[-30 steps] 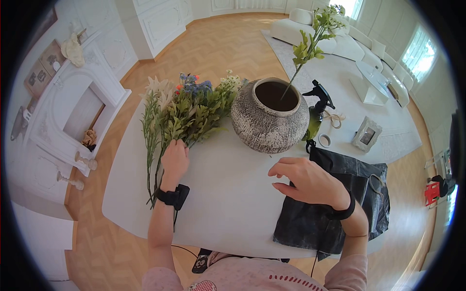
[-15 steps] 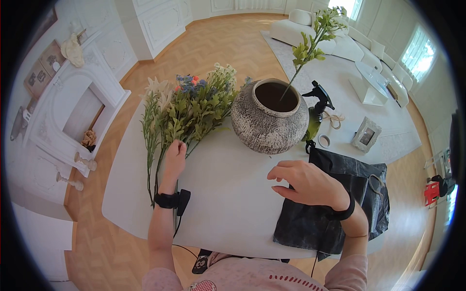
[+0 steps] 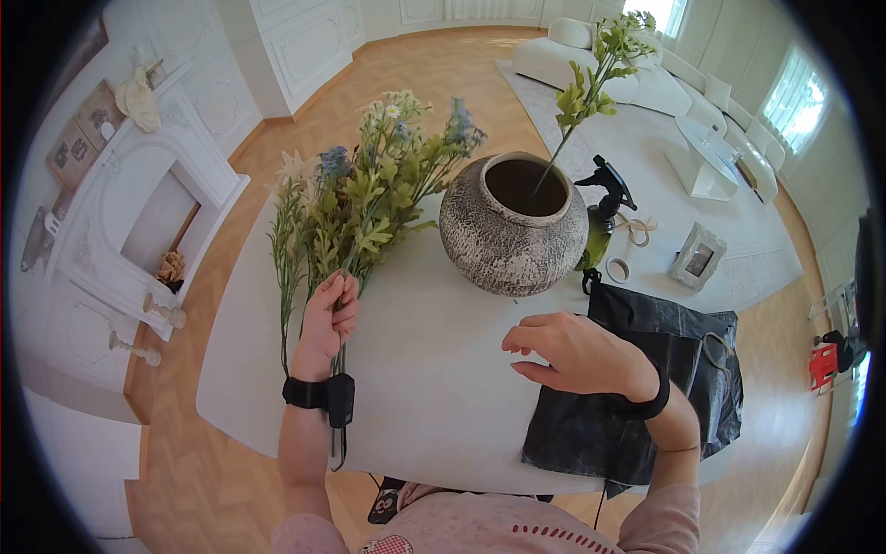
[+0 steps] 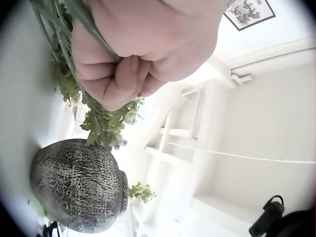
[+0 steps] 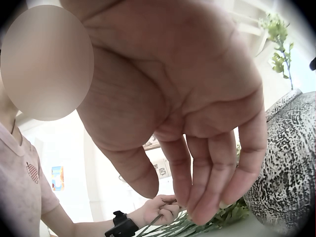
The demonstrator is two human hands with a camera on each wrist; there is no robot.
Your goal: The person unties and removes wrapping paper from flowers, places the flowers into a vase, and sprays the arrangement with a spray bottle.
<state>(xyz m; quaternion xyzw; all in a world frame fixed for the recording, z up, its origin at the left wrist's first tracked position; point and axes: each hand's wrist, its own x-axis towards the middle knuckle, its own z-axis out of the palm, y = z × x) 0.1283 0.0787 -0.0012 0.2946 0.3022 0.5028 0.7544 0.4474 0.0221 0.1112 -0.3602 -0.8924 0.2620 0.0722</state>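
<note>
My left hand [image 3: 328, 319] pinches green flower stems at the table's left, its fingers curled around a stem in the left wrist view [image 4: 143, 49]. Above it spread the leafy stems [image 3: 378, 194] with white and blue blossoms, beside more stems lying on the table. The rough grey vase [image 3: 512, 235] stands upright at the middle, one leafy stem [image 3: 577, 102] leaning in its mouth. In front of the vase my right hand [image 3: 581, 355] hovers with relaxed, slightly bent fingers and holds nothing; the right wrist view shows its palm [image 5: 182, 98].
Right of the vase stand a spray bottle [image 3: 600, 222], a tape roll [image 3: 617, 269], twine [image 3: 639, 229] and a picture frame [image 3: 698, 256]. Black sheeting [image 3: 591, 425] covers the table's right front. A sofa [image 3: 591, 69] and a fireplace [image 3: 138, 212] are farther off.
My left hand has turned, its fingers now showing, and the leafy stems with white and blue blossoms have risen and shifted from the others. My right hand has moved slightly down and left.
</note>
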